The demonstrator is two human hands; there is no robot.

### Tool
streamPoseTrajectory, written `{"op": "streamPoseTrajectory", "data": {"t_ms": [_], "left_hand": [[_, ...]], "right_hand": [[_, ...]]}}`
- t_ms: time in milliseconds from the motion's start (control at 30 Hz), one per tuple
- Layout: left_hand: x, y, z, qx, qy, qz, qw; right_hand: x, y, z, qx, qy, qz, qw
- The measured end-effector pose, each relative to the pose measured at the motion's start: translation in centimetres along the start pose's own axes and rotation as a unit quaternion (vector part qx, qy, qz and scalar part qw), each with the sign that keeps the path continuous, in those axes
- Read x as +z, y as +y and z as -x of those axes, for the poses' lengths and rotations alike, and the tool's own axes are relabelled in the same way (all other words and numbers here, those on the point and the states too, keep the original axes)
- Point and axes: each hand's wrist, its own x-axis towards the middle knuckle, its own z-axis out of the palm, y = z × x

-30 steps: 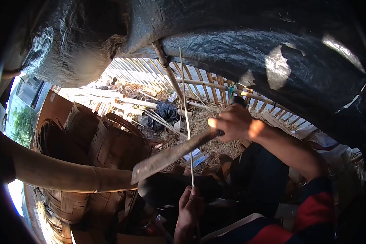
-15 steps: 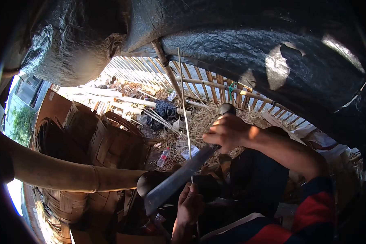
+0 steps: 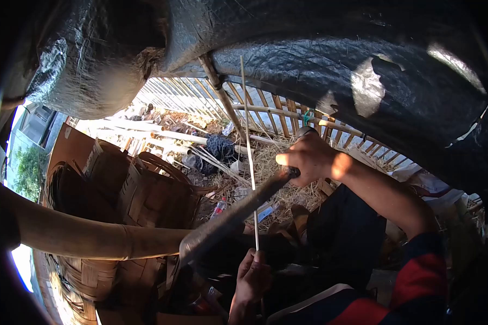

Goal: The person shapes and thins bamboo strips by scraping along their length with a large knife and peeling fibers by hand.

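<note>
My right hand (image 3: 309,157) is closed around the handle of a machete. Its broad, dark blade (image 3: 228,221) slants down to the left, across a thin pale bamboo strip (image 3: 248,143). Whether blade and strip touch, I cannot tell. The strip stands nearly upright, its top reaching up toward the dark plastic sheet. Lower down, my left hand (image 3: 253,279) grips the strip between thumb and fingers, below where the blade crosses it. Part of the right-hand grip is hidden by the fingers.
A thick bamboo pole (image 3: 92,234) juts in from the left, ending near the blade's tip. Woven baskets (image 3: 152,195) stand behind it. Dark plastic sheeting (image 3: 309,65) hangs overhead. Straw and scraps (image 3: 274,162) cover the ground before a bamboo slat fence (image 3: 279,116).
My right hand has risen slightly, and the machete has turned so its flat no longer shines. The blade has moved up and left. My left hand stays nearly in place on the strip.
</note>
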Motion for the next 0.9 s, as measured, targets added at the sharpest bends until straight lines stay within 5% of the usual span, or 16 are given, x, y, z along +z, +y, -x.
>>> {"op": "streamPoseTrajectory", "data": {"t_ms": [100,200,300,367,433,500,633,700,833,900], "left_hand": [[-0.2,0.4,0.1,0.037,0.041,0.013,0.998],[-0.4,-1.0,0.3,0.021,0.003,-0.006,1.000],[-0.8,-1.6,0.2,0.006,0.002,0.004,1.000],[-1.0,-1.5,0.1,0.004,-0.006,0.010,1.000],[-0.9,-1.3,0.2,0.005,-0.012,0.010,1.000],[-1.1,-0.9,0.7,0.008,-0.017,0.004,1.000],[-0.9,-1.0,1.3,-0.010,0.001,-0.011,1.000],[-1.3,-1.7,1.1,-0.011,0.010,0.023,1.000],[-1.5,-1.3,1.1,-0.021,-0.046,0.033,0.998],[-1.3,-0.9,1.7,-0.011,-0.038,0.027,0.999]], "right_hand": [[-0.5,1.8,-1.3,0.166,-0.086,0.046,0.981],[-0.7,2.9,-1.1,0.178,0.046,0.076,0.980],[-1.5,1.4,-0.5,0.174,-0.040,0.055,0.982],[-0.1,1.0,0.4,0.023,0.023,0.014,0.999],[-0.2,1.5,-0.1,-0.024,0.004,0.039,0.999],[-0.8,1.8,-1.1,0.144,-0.060,0.041,0.987],[-0.8,3.5,-1.0,0.210,0.017,0.079,0.974],[-1.5,1.8,-0.6,0.182,-0.022,0.048,0.982],[-0.8,2.8,0.0,-0.039,0.022,0.048,0.998],[-1.0,4.1,-0.4,0.090,0.026,0.051,0.994]]}}
